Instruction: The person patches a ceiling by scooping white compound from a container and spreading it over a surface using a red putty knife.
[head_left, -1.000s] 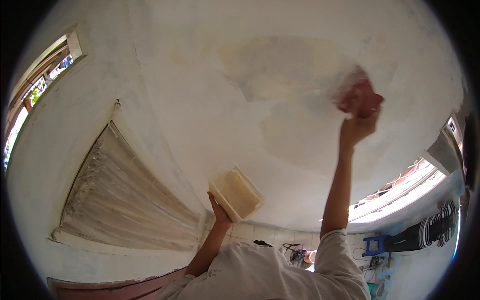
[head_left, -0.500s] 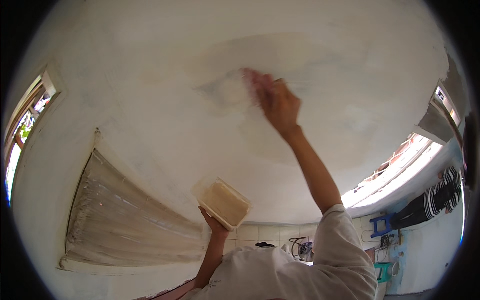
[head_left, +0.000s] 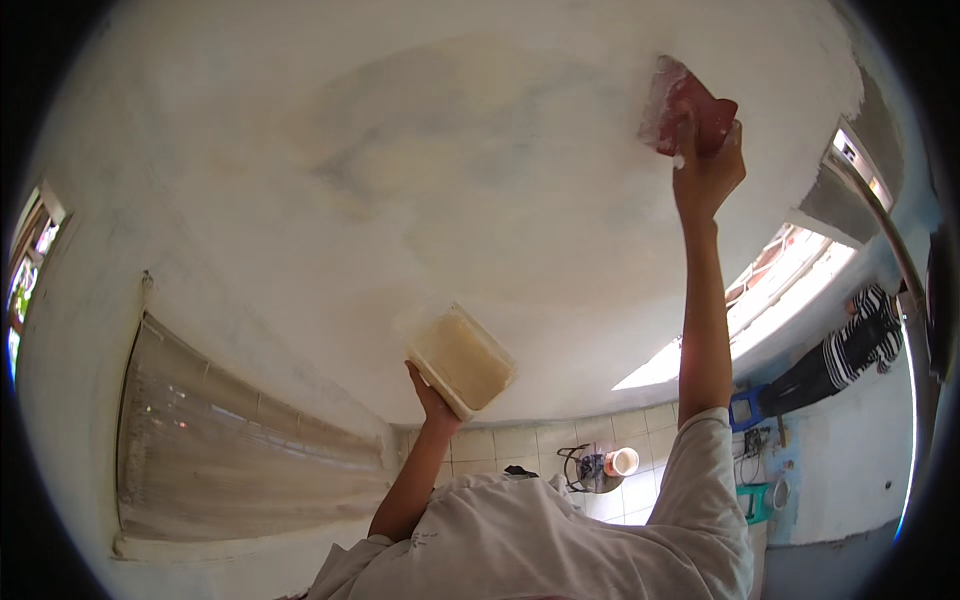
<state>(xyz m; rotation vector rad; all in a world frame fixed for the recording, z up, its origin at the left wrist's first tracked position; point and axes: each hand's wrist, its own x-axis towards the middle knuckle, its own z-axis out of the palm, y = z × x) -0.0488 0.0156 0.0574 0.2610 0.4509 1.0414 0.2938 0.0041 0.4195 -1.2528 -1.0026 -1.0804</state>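
Observation:
My right hand point(head_left: 712, 178) is raised at the upper right, its fingers closed around a red putty spreader point(head_left: 703, 112). Whitish paste smears the spreader's blade edge, which lies against or very near the pale wall point(head_left: 400, 270). Lower down and left of centre, my left hand point(head_left: 434, 402) grips a shallow rectangular tub point(head_left: 446, 394) by its lower left side. The tub is tilted, with beige residue inside. Between and above both hands, a broad patch of wall point(head_left: 470, 140) shows grey and yellowish blotches.
A brownish sheet point(head_left: 250, 430) covers an opening at left. A bright opening point(head_left: 790, 270) lies at right. A person in stripes point(head_left: 850, 345) is by a blue stool point(head_left: 746, 409). A green stool point(head_left: 754, 503) and a pale-rimmed container point(head_left: 622, 462) stand near the tiled floor point(head_left: 515, 442).
My right hand has swept the spreader from the middle of the wall to the upper right. My left hand still holds the tub, slightly higher and further right in view.

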